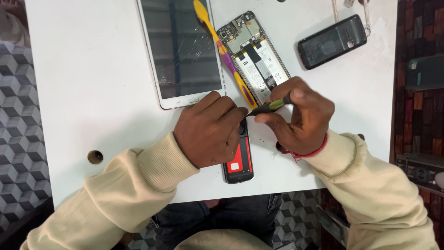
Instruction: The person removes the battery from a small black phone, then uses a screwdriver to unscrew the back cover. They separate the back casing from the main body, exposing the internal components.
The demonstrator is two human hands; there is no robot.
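Both hands meet near the front middle of the white table (92, 92). Left hand (210, 132) lies knuckles up with its fingers curled down onto the upper end of a small black phone with a red inner panel (239, 159), pressing it flat against the tabletop; the phone's lower end, with a small white square on the red, sticks out below the hand toward the table's front edge. Right hand (300, 118) is closed around a slim screwdriver with a green and black handle (268, 107), pinched between thumb and fingertips, its dark tip pointing left and down toward the spot where the left fingertips sit on the phone. Whether the tip touches the phone is hidden by the fingers. A red thread circles the right wrist, and both arms wear cream sleeves.

Just behind the hands lies an opened smartphone with its back removed, battery and circuit board exposed (254, 60). A yellow and purple toothbrush (222, 46) rests diagonally between it and a white tablet with a cracked dark screen (182, 48), overlapping both. Farther right, well apart, lies a black phone shell (332, 41). A round hole (95, 157) sits in the table at the left.
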